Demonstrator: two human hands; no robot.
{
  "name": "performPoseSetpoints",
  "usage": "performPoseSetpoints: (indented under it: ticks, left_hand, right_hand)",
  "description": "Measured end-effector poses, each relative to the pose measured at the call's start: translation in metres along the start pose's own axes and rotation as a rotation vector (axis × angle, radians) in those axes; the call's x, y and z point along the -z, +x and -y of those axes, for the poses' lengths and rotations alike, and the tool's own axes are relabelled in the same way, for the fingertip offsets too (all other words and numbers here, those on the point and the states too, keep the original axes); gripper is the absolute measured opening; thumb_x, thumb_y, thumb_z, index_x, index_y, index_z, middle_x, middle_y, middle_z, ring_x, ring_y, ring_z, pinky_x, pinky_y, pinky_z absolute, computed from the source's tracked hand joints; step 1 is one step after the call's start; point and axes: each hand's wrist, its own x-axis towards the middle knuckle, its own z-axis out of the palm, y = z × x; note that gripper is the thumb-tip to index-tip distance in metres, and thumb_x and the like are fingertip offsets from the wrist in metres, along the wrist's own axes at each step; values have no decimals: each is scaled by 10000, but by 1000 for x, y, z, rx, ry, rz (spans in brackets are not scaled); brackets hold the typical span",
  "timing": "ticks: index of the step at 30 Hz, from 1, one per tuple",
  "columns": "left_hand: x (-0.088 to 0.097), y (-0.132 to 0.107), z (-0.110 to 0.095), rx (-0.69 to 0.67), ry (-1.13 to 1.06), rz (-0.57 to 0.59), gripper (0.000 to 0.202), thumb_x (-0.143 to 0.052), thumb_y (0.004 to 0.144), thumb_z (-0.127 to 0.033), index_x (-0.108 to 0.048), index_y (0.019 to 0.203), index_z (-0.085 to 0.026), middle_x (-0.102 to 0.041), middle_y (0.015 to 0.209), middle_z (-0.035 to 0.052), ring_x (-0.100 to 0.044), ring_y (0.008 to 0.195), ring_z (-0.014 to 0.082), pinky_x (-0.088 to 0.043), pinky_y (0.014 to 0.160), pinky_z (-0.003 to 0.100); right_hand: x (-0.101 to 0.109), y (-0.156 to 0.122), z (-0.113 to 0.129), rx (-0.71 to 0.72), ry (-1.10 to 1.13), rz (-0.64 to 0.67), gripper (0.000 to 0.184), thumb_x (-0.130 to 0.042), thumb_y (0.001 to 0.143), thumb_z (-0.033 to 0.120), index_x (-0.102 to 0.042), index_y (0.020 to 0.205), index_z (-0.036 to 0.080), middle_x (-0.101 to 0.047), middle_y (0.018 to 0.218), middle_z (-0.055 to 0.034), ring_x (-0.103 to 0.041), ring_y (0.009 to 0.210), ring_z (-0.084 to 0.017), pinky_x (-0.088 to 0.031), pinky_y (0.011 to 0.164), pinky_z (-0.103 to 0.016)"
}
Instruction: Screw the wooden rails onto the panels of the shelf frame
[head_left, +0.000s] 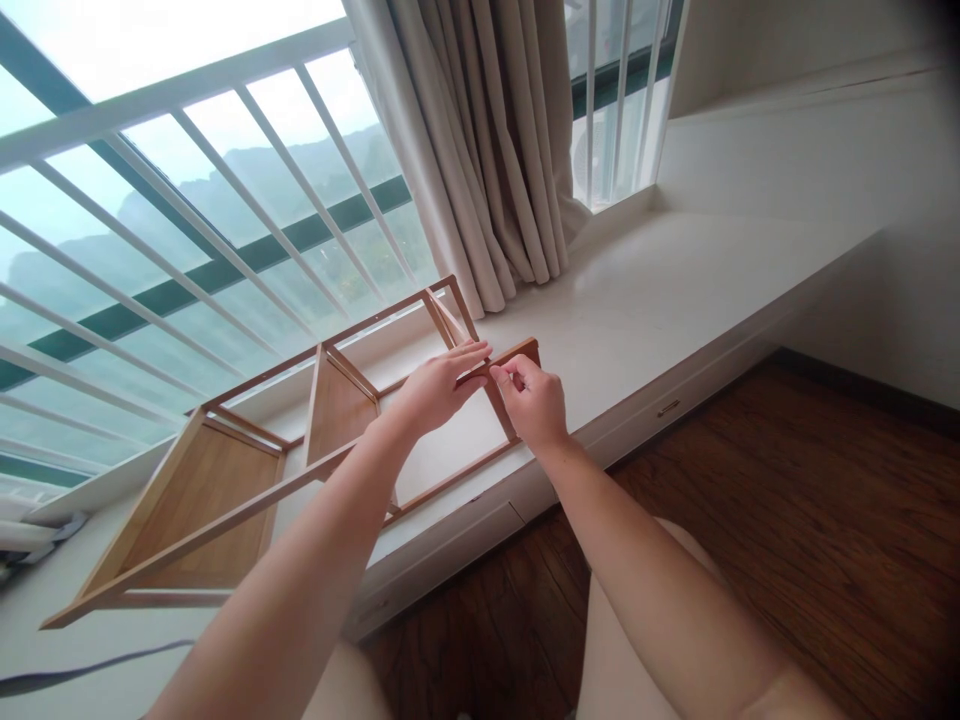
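Observation:
A wooden shelf frame [326,458] lies on its side on the white window ledge, with flat panels set between its rails. At its right end, my left hand [439,388] holds a rail, fingers straight along the top and thumb beneath. My right hand [534,405] is closed in a pinch against the same corner, close to the left fingertips. Whatever sits between the right thumb and forefinger is too small or hidden to make out. Just beyond the hands, a short end piece of the frame [525,350] sticks out.
White window bars [289,175] run behind the frame, and a beige curtain [480,140] hangs to the ledge. Drawers with a small handle [667,408] line the ledge front [600,440]. Dark wooden floor [750,530] lies below. A dark strap [97,668] is at lower left.

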Motion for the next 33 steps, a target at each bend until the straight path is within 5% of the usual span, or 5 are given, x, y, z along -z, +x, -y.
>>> performPoseSetpoints:
  ticks: [11, 18, 33]
  left_hand:
    - [-1, -1, 1, -9, 17, -1, 498, -434, 953, -503, -487, 1396, -280, -474, 1467, 6, -380, 1407, 235, -350, 1186, 397]
    - [0, -1, 1, -7, 10, 0, 505, -438, 951, -510, -488, 1395, -277, -475, 1467, 14, -374, 1411, 233, -353, 1182, 394]
    - [-1, -1, -1, -6, 7, -9, 515, -450, 942, -517, -508, 1382, -256, -483, 1459, 20, -398, 1395, 253, -350, 1188, 414]
  right_hand:
    - [1, 3, -15, 40, 31, 28, 411, -543, 907, 573, -685, 796, 204, -612, 631, -2, -495, 564, -133, -346, 596, -248]
    - [8, 4, -22, 59, 104, 58, 449, -576, 859, 623, -703, 817, 194, -502, 546, 28, -459, 527, -121, -355, 584, -245]
    - [4, 2, -19, 119, 50, 29, 299, -561, 921, 475, -673, 929, 197, -510, 578, 42, -478, 534, -111, -381, 599, -217]
